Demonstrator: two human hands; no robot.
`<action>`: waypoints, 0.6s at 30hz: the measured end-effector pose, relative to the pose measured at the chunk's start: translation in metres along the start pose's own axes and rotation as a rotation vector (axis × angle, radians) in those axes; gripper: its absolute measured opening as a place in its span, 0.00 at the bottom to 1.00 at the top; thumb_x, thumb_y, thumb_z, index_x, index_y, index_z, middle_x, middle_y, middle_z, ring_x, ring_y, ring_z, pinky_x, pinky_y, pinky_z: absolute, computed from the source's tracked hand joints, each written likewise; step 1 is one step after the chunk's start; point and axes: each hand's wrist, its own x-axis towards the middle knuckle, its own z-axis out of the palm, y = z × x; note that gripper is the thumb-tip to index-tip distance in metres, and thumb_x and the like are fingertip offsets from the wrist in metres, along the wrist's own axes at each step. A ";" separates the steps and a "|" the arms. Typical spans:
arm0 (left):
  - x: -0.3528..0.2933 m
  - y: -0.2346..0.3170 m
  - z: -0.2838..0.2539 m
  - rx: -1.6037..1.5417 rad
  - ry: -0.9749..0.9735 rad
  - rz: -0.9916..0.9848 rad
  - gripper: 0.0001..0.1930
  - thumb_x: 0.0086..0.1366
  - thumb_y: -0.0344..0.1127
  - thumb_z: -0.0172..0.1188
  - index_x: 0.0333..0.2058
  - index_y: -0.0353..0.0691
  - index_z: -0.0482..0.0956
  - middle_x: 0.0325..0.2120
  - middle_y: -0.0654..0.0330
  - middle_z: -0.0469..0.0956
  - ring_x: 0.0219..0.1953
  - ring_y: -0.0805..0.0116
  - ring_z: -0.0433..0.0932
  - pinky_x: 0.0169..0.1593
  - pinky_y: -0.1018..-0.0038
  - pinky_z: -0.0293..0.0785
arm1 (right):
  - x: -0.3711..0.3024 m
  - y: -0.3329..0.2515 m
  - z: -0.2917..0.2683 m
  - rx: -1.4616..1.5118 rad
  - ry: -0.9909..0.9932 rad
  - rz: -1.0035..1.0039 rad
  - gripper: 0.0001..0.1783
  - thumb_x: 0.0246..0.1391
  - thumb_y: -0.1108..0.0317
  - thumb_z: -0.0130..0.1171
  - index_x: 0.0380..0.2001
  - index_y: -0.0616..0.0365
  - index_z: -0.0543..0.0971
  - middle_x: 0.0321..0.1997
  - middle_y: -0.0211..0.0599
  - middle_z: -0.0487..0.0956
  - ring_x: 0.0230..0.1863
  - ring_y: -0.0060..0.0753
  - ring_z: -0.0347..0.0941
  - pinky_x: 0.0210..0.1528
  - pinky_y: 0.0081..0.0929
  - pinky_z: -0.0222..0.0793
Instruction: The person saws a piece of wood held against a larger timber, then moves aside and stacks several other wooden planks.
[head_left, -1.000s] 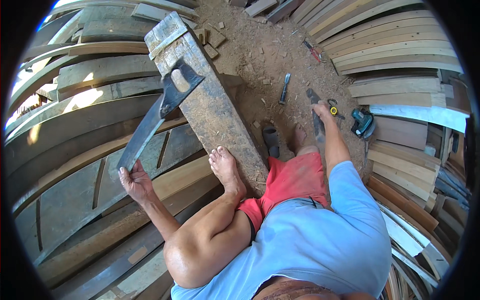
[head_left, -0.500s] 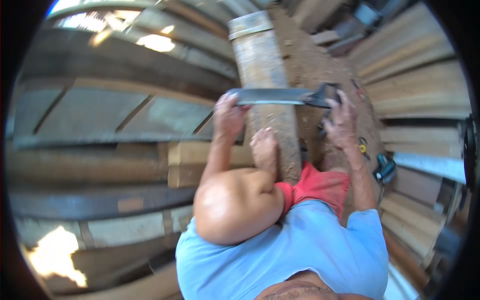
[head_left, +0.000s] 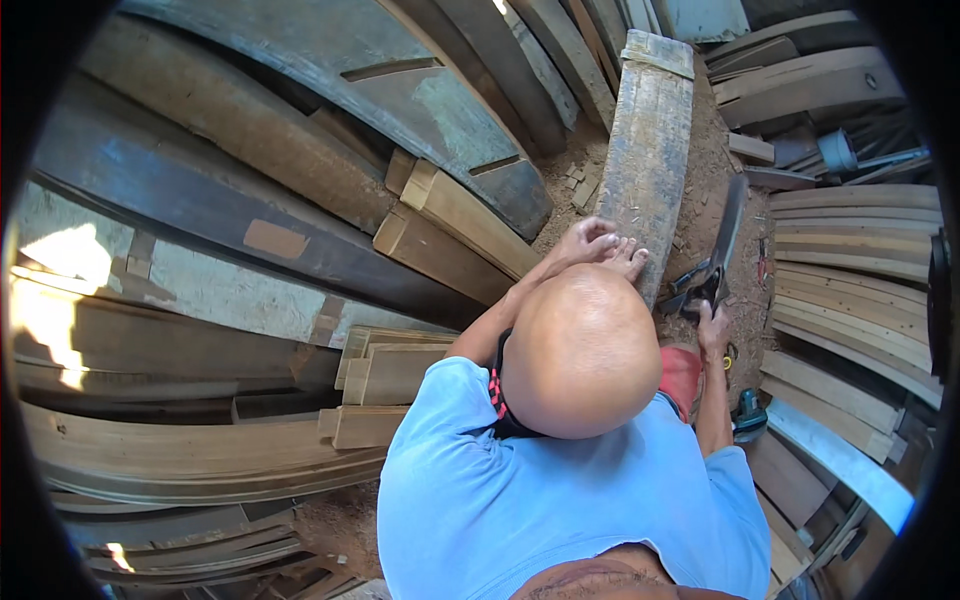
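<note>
Head view: nearest is one person in a blue shirt (head_left: 560, 510), with one raised bare knee (head_left: 585, 350) covering the middle and part of red shorts (head_left: 681, 378) beyond it. Two hands show. The left hand (head_left: 583, 241) is beside one bare foot (head_left: 626, 260), which rests on one long, worn plank tabletop (head_left: 648, 140); its grip is slack, fingers loosely bent and apart, with nothing visible in it. Whether that hand touches the foot I cannot tell.

The right hand (head_left: 712, 328) has its grip clamped on the black handle of one handsaw (head_left: 729, 232). The saw is on the right of the tabletop, above the floor (head_left: 712, 165), its blade pointing away from the person.

Near the right forearm are one teal power tool (head_left: 748, 416) and one small yellow round item (head_left: 730, 356), partly hidden. Farther out lies one red-handled tool (head_left: 762, 262).

To the left, boards too many to count surround one grey panel (head_left: 450, 110) with two dark slots in view. A few wood offcuts (head_left: 583, 190) lie left of the tabletop. One crosswise batten (head_left: 657, 62) spans its far end; stacked planks (head_left: 850, 290) line the right, with one blue-grey cylindrical object (head_left: 838, 150) past them.
</note>
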 end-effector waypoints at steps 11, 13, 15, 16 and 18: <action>-0.100 -0.072 -0.209 0.071 1.031 -0.087 0.38 0.61 0.41 0.73 0.60 0.26 0.63 0.43 0.55 0.77 0.42 0.69 0.76 0.47 0.70 0.76 | -0.036 0.109 0.057 0.061 -0.251 0.486 0.21 0.60 0.57 0.59 0.33 0.70 0.84 0.31 0.41 0.84 0.28 0.34 0.79 0.34 0.36 0.72; -0.080 -0.058 -0.206 0.105 1.152 -0.089 0.38 0.60 0.42 0.73 0.59 0.24 0.64 0.45 0.50 0.79 0.44 0.62 0.78 0.49 0.66 0.77 | -0.037 0.114 0.036 0.081 -0.228 0.523 0.22 0.60 0.57 0.60 0.33 0.70 0.84 0.31 0.42 0.84 0.29 0.34 0.79 0.35 0.37 0.72; -0.075 -0.044 -0.235 0.325 1.318 -0.085 0.37 0.58 0.42 0.74 0.56 0.20 0.69 0.48 0.43 0.80 0.46 0.54 0.80 0.52 0.62 0.77 | -0.032 0.102 0.039 0.147 -0.230 0.522 0.22 0.59 0.56 0.61 0.33 0.71 0.84 0.31 0.43 0.84 0.30 0.35 0.80 0.35 0.38 0.72; -0.073 -0.041 -0.240 0.300 1.320 -0.114 0.36 0.58 0.42 0.74 0.55 0.19 0.71 0.49 0.41 0.80 0.47 0.53 0.80 0.53 0.61 0.76 | -0.033 0.093 0.037 0.149 -0.251 0.536 0.22 0.59 0.56 0.61 0.33 0.71 0.85 0.31 0.43 0.84 0.30 0.35 0.80 0.35 0.39 0.72; -0.075 -0.032 -0.235 0.257 1.326 -0.212 0.34 0.58 0.42 0.73 0.53 0.18 0.74 0.50 0.37 0.80 0.49 0.51 0.80 0.55 0.60 0.76 | -0.047 0.048 0.027 0.139 -0.312 0.594 0.22 0.59 0.56 0.62 0.33 0.70 0.85 0.31 0.43 0.84 0.31 0.35 0.80 0.36 0.39 0.72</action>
